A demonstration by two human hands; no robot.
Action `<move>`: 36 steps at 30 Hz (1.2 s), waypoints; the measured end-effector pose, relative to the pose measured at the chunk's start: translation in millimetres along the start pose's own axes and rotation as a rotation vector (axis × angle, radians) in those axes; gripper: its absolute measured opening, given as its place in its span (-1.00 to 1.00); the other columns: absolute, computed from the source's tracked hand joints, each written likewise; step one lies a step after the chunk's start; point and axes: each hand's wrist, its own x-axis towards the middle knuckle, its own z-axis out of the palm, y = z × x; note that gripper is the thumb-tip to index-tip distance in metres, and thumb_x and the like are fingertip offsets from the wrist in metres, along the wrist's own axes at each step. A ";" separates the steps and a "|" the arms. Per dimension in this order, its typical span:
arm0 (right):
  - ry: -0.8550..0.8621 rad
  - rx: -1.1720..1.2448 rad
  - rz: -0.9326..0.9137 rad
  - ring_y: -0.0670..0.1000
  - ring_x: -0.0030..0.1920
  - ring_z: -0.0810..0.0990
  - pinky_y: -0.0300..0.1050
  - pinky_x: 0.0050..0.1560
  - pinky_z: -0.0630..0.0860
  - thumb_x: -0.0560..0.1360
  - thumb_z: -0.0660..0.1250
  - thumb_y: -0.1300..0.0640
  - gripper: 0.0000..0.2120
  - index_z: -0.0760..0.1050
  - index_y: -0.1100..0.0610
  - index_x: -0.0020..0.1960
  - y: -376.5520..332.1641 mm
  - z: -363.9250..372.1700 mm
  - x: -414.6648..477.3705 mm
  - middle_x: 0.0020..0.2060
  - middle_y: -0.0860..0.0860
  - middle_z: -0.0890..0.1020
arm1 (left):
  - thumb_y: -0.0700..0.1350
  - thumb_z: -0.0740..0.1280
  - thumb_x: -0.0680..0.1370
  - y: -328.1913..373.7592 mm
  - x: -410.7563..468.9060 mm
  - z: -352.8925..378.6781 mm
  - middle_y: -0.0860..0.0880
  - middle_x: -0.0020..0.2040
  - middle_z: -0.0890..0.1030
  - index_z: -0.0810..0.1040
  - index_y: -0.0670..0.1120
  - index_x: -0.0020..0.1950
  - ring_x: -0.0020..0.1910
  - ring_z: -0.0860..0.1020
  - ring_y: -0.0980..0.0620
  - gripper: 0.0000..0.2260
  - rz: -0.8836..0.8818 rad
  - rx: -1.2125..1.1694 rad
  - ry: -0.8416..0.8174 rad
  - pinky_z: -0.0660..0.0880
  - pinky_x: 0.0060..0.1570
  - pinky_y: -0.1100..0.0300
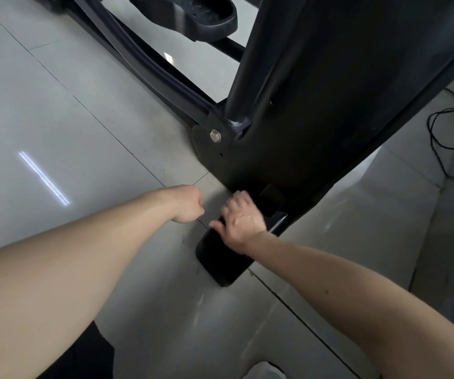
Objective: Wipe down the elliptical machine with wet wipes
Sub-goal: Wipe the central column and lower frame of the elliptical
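Elliptical machine (316, 105), base bar (220, 263) under right hand (243, 224), fingers (236, 199) spread flat, left hand (186, 203) fingers curled tight

Indoor light, moderate, cool grey cast. Overhead source: long white streak (44, 177) mirrored on glossy floor tiles (56, 119), smaller glare patch (169, 56) near top. Elliptical machine (330, 105) very dark, surface detail nearly lost; bolt (215, 135) catches small glint. Soft shadow (212, 196) on floor between hands. Right hand (243, 217) motion-blurred, fingertips smeared; left hand (186, 205) sharper. Overall frame slightly soft. Wide-angle distortion: tile joints bow, forearms swell toward bottom corners.
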 end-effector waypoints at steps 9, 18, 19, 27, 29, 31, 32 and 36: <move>0.179 0.163 -0.222 0.18 0.46 0.40 0.03 0.63 -0.21 0.61 -0.10 -0.28 -0.29 0.49 0.13 0.44 -3.0 16.6 -10.2 0.31 0.14 0.58 | -0.08 0.27 0.61 -7.2 -1.5 0.2 -0.13 0.15 0.68 0.63 -0.13 0.19 0.14 0.63 -0.14 -0.76 -0.028 0.000 -0.011 0.56 0.18 0.08; 0.260 0.385 -0.113 0.19 0.65 -0.13 0.14 0.60 -0.09 0.67 0.04 -0.18 -0.32 0.10 0.22 0.65 -17.1 55.0 -67.1 0.65 0.14 0.04 | -0.06 0.29 0.60 -11.6 -1.8 -2.9 -0.12 0.14 0.67 0.63 -0.11 0.20 0.14 0.62 -0.13 -0.75 -0.031 -0.004 -0.010 0.56 0.20 0.06; 0.255 0.398 -0.212 0.17 0.66 -0.12 0.13 0.61 -0.07 0.68 0.10 -0.13 -0.35 0.12 0.21 0.64 -25.7 64.5 -82.4 0.66 0.12 0.04 | -0.05 0.29 0.60 -11.6 -1.7 -2.9 -0.11 0.15 0.67 0.62 -0.11 0.20 0.14 0.62 -0.13 -0.75 -0.030 -0.005 -0.009 0.56 0.21 0.06; 0.280 0.182 0.064 0.16 0.61 0.17 0.16 0.55 0.07 0.66 0.06 -0.16 -0.36 0.33 0.25 0.56 30.5 56.0 -67.1 0.57 0.16 0.32 | -0.06 0.26 0.63 -6.5 -2.7 1.5 -0.09 0.23 0.63 0.58 -0.08 0.30 0.20 0.58 -0.11 -0.72 -0.017 0.019 -0.021 0.52 0.26 0.07; 0.262 0.244 0.098 0.21 0.61 0.16 0.15 0.56 0.04 0.66 0.05 -0.15 -0.35 0.30 0.28 0.56 25.8 61.7 -73.5 0.58 0.19 0.28 | -0.04 0.26 0.63 -5.5 -0.9 2.4 -0.06 0.22 0.63 0.58 -0.05 0.29 0.18 0.58 -0.09 -0.74 -0.011 0.025 -0.018 0.52 0.25 0.08; 0.276 0.297 -0.060 0.22 0.63 0.07 0.14 0.60 0.03 0.65 0.12 -0.13 -0.34 0.25 0.28 0.59 7.7 77.9 -90.6 0.60 0.20 0.21 | -0.02 0.27 0.63 -4.3 0.2 4.1 -0.05 0.21 0.62 0.58 -0.03 0.28 0.17 0.58 -0.08 -0.74 -0.007 0.031 -0.027 0.52 0.25 0.07; 0.289 0.290 -0.139 0.21 0.64 0.05 0.13 0.61 0.04 0.65 0.15 -0.12 -0.35 0.24 0.28 0.59 3.7 85.7 -99.2 0.61 0.19 0.20 | -0.01 0.28 0.63 -2.9 0.4 4.7 -0.04 0.21 0.62 0.57 -0.02 0.28 0.17 0.58 -0.07 -0.74 -0.003 0.037 -0.031 0.51 0.26 0.06; 0.372 0.361 -0.013 0.18 0.63 0.09 0.06 0.60 0.10 0.68 0.12 -0.08 -0.40 0.29 0.31 0.56 25.3 93.3 -99.2 0.60 0.19 0.22 | -0.02 0.27 0.63 4.9 1.7 8.8 -0.01 0.21 0.61 0.56 -0.01 0.28 0.19 0.57 -0.07 -0.75 0.014 0.039 -0.051 0.50 0.28 0.05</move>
